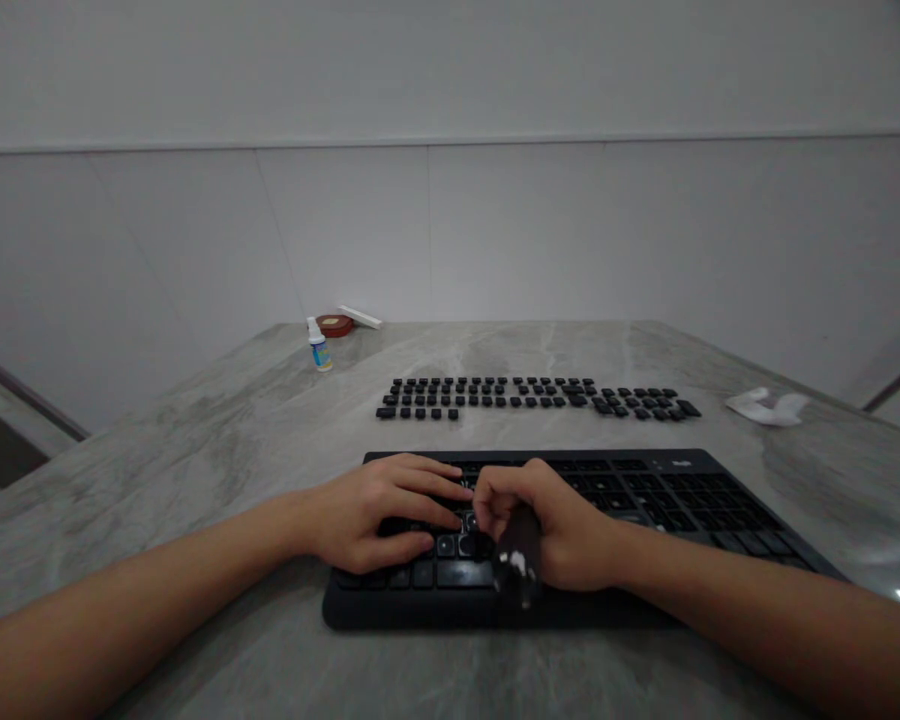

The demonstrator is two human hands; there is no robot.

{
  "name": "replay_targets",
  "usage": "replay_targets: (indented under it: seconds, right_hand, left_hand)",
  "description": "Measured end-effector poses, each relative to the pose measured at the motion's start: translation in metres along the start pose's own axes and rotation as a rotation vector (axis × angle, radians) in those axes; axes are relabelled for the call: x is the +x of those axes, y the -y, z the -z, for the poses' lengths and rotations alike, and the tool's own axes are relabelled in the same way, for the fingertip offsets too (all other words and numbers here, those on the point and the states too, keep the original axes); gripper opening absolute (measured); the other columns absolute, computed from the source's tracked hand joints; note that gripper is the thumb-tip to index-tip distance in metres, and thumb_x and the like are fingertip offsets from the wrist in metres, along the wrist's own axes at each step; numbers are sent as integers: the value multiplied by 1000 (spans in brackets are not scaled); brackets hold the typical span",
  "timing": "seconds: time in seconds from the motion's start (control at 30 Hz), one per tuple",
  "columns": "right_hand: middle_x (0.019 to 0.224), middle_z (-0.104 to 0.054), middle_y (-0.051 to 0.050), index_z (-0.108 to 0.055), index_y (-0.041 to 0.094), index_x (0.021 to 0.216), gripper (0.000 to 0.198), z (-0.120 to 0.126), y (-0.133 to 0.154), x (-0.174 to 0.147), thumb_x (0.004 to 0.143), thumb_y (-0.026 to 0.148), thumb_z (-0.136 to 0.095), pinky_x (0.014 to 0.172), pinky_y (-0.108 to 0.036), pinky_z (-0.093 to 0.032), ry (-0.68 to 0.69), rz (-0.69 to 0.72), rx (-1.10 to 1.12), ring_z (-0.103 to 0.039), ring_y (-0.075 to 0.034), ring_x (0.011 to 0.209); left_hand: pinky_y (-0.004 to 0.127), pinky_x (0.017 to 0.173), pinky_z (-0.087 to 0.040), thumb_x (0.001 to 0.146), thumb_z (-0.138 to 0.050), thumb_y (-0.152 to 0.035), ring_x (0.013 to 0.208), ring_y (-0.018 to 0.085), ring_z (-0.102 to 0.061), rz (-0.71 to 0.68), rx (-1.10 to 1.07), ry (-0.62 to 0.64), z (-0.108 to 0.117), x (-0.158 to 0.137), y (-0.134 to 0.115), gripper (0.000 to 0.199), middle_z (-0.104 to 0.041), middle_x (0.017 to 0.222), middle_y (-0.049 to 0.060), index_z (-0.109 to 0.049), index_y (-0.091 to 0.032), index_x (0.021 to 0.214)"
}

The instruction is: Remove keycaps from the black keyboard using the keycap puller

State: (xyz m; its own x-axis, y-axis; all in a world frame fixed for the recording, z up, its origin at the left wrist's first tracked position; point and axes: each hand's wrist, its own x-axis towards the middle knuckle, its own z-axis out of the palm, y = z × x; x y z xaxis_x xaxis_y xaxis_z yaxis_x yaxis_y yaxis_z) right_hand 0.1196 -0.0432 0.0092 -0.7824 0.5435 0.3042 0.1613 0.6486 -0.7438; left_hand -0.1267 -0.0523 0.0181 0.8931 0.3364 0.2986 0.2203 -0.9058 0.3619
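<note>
A black computer keyboard (465, 610) lies on the table with many of its keycaps off, mostly in its middle and right; keys remain along its lower left. Resting on the left part of it is my left hand (386, 510), palm down, fingers stretched out over the keys. Close beside those fingertips, my right hand (562, 530) is closed around a dark-handled tool (519, 560). The handle's worn, pale-flecked end points toward me. Its working tip is hidden behind my fingers, so I cannot tell its kind. Beyond the keyboard, loose black keycaps (495, 400) lie in rows.
A small white spray bottle (319, 346) stands at the back left, near a reddish-brown case (334, 326) and a white bar-shaped object (361, 317). To the right lies a crumpled white tissue (766, 407). The grey marbled table (195, 480) meets a pale wall.
</note>
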Motion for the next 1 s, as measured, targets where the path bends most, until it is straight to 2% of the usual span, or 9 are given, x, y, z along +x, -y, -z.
replay_targets:
  seconds: [0.17, 0.23, 0.3, 0.5, 0.57, 0.73, 0.83, 1.0]
  right_hand:
    - [59, -58, 5, -54, 21, 83, 24, -8, -4, -8, 60, 15, -56, 55, -25, -32, 79, 257, -272, -52, -13, 52]
    - [62, -61, 4, -53, 22, 84, 27, -11, -4, -10, 59, 15, -55, 55, -27, -30, 92, 316, -385, -54, -15, 54]
    - [61, -61, 3, -52, 22, 83, 26, -13, -3, -10, 59, 14, -54, 55, -27, -29, 69, 295, -414, -54, -15, 53]
    - [60, -57, 4, -51, 22, 81, 23, -10, 0, -6, 61, 17, -59, 50, -24, -29, 40, 63, -294, -52, -13, 49]
    - [61, -58, 4, -50, 22, 81, 22, -8, -1, -6, 61, 17, -59, 50, -24, -30, 71, 77, -313, -51, -13, 49]
    - [59, -54, 4, -50, 23, 81, 25, -5, 0, -6, 58, 17, -58, 53, -27, -27, 169, 241, -511, -46, -14, 50]
    - [57, -50, 4, -49, 23, 77, 22, -2, 2, -6, 58, 18, -57, 51, -27, -25, 167, 218, -466, -43, -13, 49]
    - [55, -49, 5, -45, 23, 73, 17, 3, 3, -2, 61, 20, -56, 49, -25, -26, 160, 97, -287, -43, -12, 47]
  left_hand:
    - [47, 111, -43, 91, -53, -18, 131, 27, -50, -6, 20, -13, -1, -2, 1, 35, -60, 134, 13, -62, -15, 124]
    - [46, 111, -43, 91, -54, -18, 130, 27, -51, -4, 21, -12, -1, -2, 2, 35, -60, 133, 13, -63, -15, 124]
    - [46, 111, -43, 91, -54, -19, 130, 27, -51, -7, 19, -12, -1, -2, 2, 35, -60, 133, 13, -63, -15, 124]
    - [48, 110, -44, 90, -52, -18, 131, 27, -50, -16, 15, -19, -2, -2, 2, 36, -60, 133, 12, -62, -17, 125]
    - [48, 110, -44, 90, -52, -18, 131, 28, -50, -20, 18, -18, -1, -2, 2, 36, -60, 133, 12, -62, -17, 125]
    - [47, 110, -44, 90, -52, -18, 130, 28, -51, -25, 35, -24, -1, -2, 2, 37, -61, 132, 13, -61, -16, 126]
    - [46, 110, -45, 90, -52, -18, 130, 28, -52, -29, 37, -33, -1, -3, 2, 35, -61, 132, 13, -63, -15, 124]
    - [48, 109, -45, 90, -52, -19, 130, 28, -51, -20, 34, -34, -2, -3, 3, 34, -61, 132, 13, -63, -16, 122]
